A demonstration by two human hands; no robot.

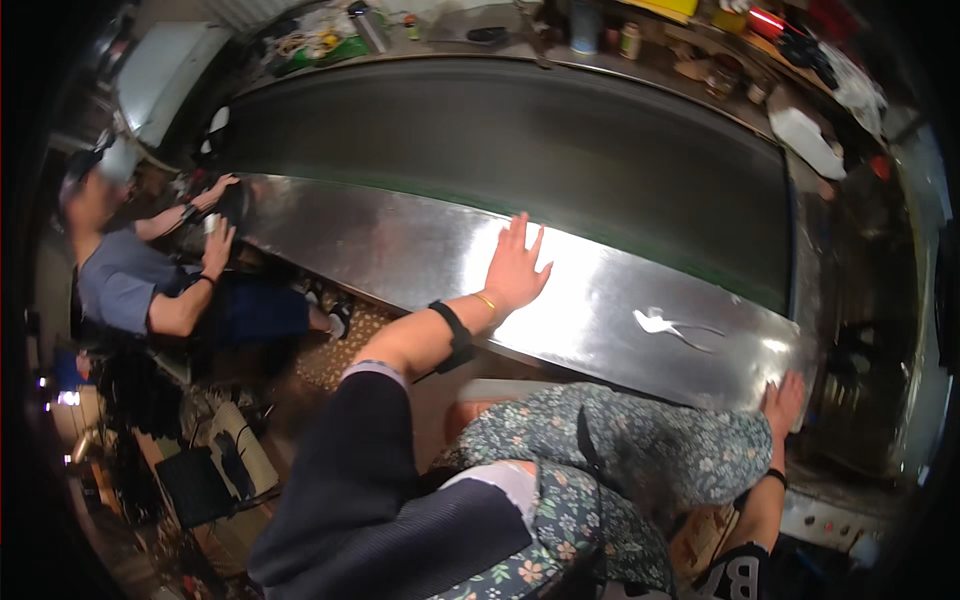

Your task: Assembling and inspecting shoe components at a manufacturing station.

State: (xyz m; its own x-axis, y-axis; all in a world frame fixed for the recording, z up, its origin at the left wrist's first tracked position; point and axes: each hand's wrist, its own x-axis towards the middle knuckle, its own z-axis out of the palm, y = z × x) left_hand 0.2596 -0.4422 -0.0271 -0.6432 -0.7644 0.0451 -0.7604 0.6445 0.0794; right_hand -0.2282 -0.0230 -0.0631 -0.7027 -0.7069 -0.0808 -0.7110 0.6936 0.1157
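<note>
My left hand (517, 268) lies flat on a shiny metal ledge (370, 235), fingers spread, with its tips near the edge of the dark belt surface (500, 130). At the ledge's right end rests my right hand (784, 398), its fingers stretched out over the corner and holding nothing. Between my hands, nearer the right one, a pair of silver pliers (675, 328) lies on the metal with its handles pointing right. Neither hand touches the pliers.
A co-worker (125, 270) sits at the left, one hand (217, 190) at the ledge's far left end. Bottles, jars and loose items line the back shelf, among them a blue container (585, 30). A white jug (808, 143) lies at the back right. Floral cloth (620, 440) covers my lap.
</note>
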